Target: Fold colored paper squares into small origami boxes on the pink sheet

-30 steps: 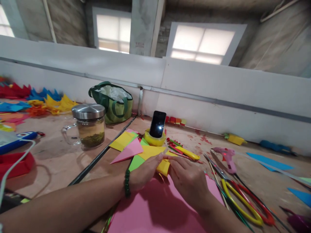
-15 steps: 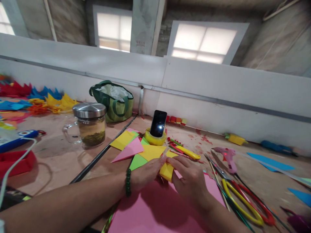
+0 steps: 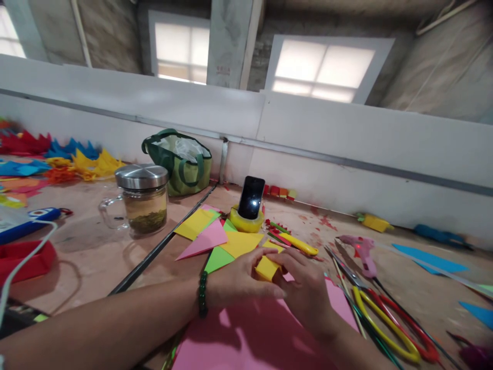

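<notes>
A small folded yellow paper piece [image 3: 266, 269] sits between my two hands, above a large sheet of pink paper [image 3: 246, 339]. My left hand [image 3: 241, 275], with a green bead bracelet [image 3: 203, 293] at the wrist, curls round its left side, thumb stretched toward my right hand. From the other side my right hand [image 3: 304, 288] grips it, the fingertips partly hidden. Just beyond lie loose yellow paper [image 3: 241, 243], pink paper [image 3: 208, 239] and green paper [image 3: 219, 260] pieces.
Scissors [image 3: 385, 318] and a pink glue gun [image 3: 360, 249] lie at right, near a yellow cutter [image 3: 300, 243]. A phone [image 3: 251, 198] leans on a tape roll [image 3: 246, 222]. At left stand a glass tea mug [image 3: 144, 205], a green bag [image 3: 183, 164] and a red tray [image 3: 26, 262].
My left hand has turned, its thumb now reaching across below the yellow paper piece. The fingers of both hands have shifted round the paper, exposing more of its top face.
</notes>
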Action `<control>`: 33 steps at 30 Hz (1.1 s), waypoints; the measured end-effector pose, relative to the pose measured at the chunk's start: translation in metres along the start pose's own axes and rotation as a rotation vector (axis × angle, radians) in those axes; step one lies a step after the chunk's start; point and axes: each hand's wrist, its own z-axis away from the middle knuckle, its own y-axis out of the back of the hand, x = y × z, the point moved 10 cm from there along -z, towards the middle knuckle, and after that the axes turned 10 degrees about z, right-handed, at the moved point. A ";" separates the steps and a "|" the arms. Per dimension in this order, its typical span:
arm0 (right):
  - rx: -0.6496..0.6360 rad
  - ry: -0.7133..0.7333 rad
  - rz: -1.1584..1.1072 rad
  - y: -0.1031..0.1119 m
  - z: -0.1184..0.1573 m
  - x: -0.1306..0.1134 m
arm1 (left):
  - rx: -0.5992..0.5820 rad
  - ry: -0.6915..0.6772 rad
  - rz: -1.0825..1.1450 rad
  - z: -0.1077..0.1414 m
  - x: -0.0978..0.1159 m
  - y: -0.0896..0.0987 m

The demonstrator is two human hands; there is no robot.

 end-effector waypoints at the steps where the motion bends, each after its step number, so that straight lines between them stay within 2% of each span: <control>1: -0.007 -0.007 0.001 -0.001 0.001 0.002 | 0.001 -0.002 -0.016 -0.001 -0.001 0.000; 6: -0.095 -0.066 -0.021 -0.010 0.003 0.009 | 0.088 -0.007 -0.062 -0.002 0.000 0.011; 12: -0.275 -0.318 -0.210 -0.034 0.011 0.031 | 0.165 0.088 -0.172 -0.001 0.000 0.021; 18: -0.324 -0.444 -0.323 -0.046 0.018 0.039 | 0.179 0.086 -0.154 0.000 -0.001 0.025; 21: -0.249 -0.510 -0.406 -0.038 0.018 0.045 | 0.213 0.055 -0.038 -0.001 -0.001 0.034; 23: -0.133 -0.450 -0.383 -0.022 0.012 0.044 | 0.269 0.043 0.032 -0.001 -0.001 0.043; 26: -0.026 -0.138 -0.241 0.000 0.000 0.018 | 0.325 0.077 0.093 -0.001 -0.006 0.051; 29: -0.007 0.114 -0.080 0.006 -0.004 -0.009 | 0.297 0.109 0.081 -0.001 -0.012 0.049; 33: -0.067 0.189 -0.036 0.001 -0.008 -0.023 | 0.314 0.176 0.045 0.001 -0.020 0.049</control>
